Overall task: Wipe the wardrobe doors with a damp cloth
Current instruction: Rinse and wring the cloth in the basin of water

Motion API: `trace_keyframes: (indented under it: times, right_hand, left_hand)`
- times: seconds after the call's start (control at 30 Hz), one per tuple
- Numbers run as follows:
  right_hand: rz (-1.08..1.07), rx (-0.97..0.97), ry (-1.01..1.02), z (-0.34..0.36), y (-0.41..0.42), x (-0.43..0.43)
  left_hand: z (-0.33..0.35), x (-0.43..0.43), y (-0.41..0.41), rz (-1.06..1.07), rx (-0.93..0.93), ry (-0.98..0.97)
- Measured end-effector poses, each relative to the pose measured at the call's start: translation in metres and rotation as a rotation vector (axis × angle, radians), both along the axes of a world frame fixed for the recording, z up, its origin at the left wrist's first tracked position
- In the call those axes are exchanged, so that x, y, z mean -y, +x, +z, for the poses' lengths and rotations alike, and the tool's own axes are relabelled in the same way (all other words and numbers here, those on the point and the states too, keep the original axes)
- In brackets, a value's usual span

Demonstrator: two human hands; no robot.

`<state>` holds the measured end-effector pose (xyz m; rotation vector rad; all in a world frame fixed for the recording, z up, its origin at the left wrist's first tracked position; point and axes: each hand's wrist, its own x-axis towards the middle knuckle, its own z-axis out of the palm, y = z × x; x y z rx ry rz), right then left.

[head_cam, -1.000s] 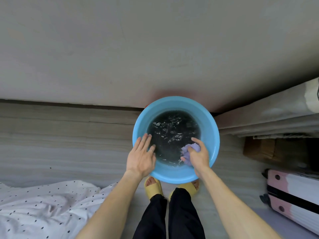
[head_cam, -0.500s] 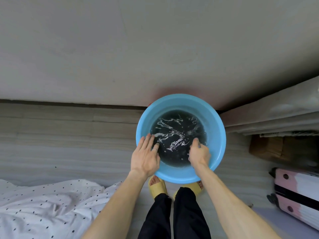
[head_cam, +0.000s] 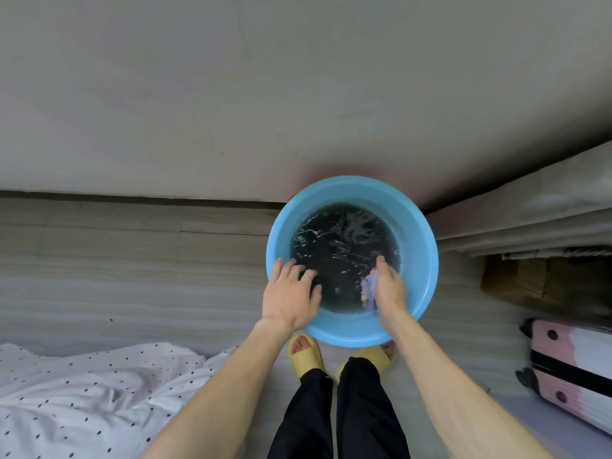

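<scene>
A round blue basin [head_cam: 417,240] holding dark, rippling water stands on the floor against the grey wardrobe door [head_cam: 265,94]. My right hand [head_cam: 389,286] grips a bunched purple cloth [head_cam: 369,288] at the water's near right edge; most of the cloth is hidden under the hand. My left hand [head_cam: 291,294] rests on the basin's near left rim, its fingers spread and reaching over the water. It holds nothing.
My feet in yellow slippers [head_cam: 306,354] stand just below the basin. A white dotted bedsheet [head_cam: 82,399] lies at lower left. A pink and white suitcase [head_cam: 569,369] lies at lower right, with a brown box [head_cam: 520,279] and curtain folds [head_cam: 530,220] above it.
The purple cloth, hidden under my right hand half a second ago, shows again beside it. The water keeps rippling. My left hand stays on the rim.
</scene>
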<state>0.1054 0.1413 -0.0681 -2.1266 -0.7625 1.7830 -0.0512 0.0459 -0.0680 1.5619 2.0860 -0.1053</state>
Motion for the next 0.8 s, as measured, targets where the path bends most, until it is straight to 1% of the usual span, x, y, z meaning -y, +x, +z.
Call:
trace_keyframes:
  times: [0.03, 0.1, 0.17, 0.2, 0.3, 0.4, 0.47, 0.53, 0.6, 0.63, 0.67, 0.7, 0.77, 0.8]
  right_hand:
    - [-0.052, -0.123, -0.059, 0.003, 0.001, -0.002]
    - [-0.140, -0.313, -0.159, 0.012, 0.004, -0.005]
    - [-0.191, -0.403, -0.218, 0.017, 0.007, -0.005]
    - [-0.192, -0.431, -0.225, 0.020, 0.008, -0.005]
    - [-0.150, -0.519, -0.242, 0.027, 0.008, 0.000]
    - [-0.023, -0.485, -0.218, 0.031, 0.015, 0.003]
    - [0.078, -0.453, -0.186, 0.033, 0.023, 0.004]
    - [0.168, -0.433, -0.138, 0.035, 0.034, 0.004]
    - [0.233, -0.366, -0.022, 0.039, 0.043, 0.003]
    - [0.272, -0.281, 0.087, 0.039, 0.047, 0.003]
    - [0.333, -0.159, 0.221, 0.039, 0.051, 0.002]
    - [0.421, 0.003, 0.356, 0.036, 0.056, 0.002]
    - [0.634, 0.320, 0.587, 0.028, 0.063, 0.003]
    - [0.724, 0.426, 0.680, 0.022, 0.067, 0.004]
  left_hand:
    - [0.003, -0.005, 0.003, 0.047, 0.081, 0.024]
    - [0.012, -0.017, 0.011, 0.173, 0.311, 0.016]
    - [0.018, -0.029, 0.019, 0.285, 0.531, -0.005]
    - [0.019, -0.035, 0.024, 0.301, 0.592, -0.007]
    - [0.015, -0.045, 0.029, 0.377, 0.664, 0.003]
    - [0.012, -0.053, 0.025, 0.492, 0.698, -0.001]
    - [0.008, -0.058, 0.022, 0.543, 0.703, -0.035]
    - [0.004, -0.063, 0.017, 0.648, 0.714, -0.070]
    - [0.004, -0.066, 0.013, 0.836, 0.801, -0.092]
    - [0.003, -0.066, 0.011, 0.927, 0.849, -0.088]
    - [0.004, -0.067, 0.008, 0.994, 0.881, -0.072]
    - [0.006, -0.068, 0.007, 1.040, 0.907, -0.055]
    - [0.006, -0.068, 0.006, 1.107, 0.943, -0.024]
    - [0.008, -0.069, 0.006, 1.138, 0.974, -0.012]
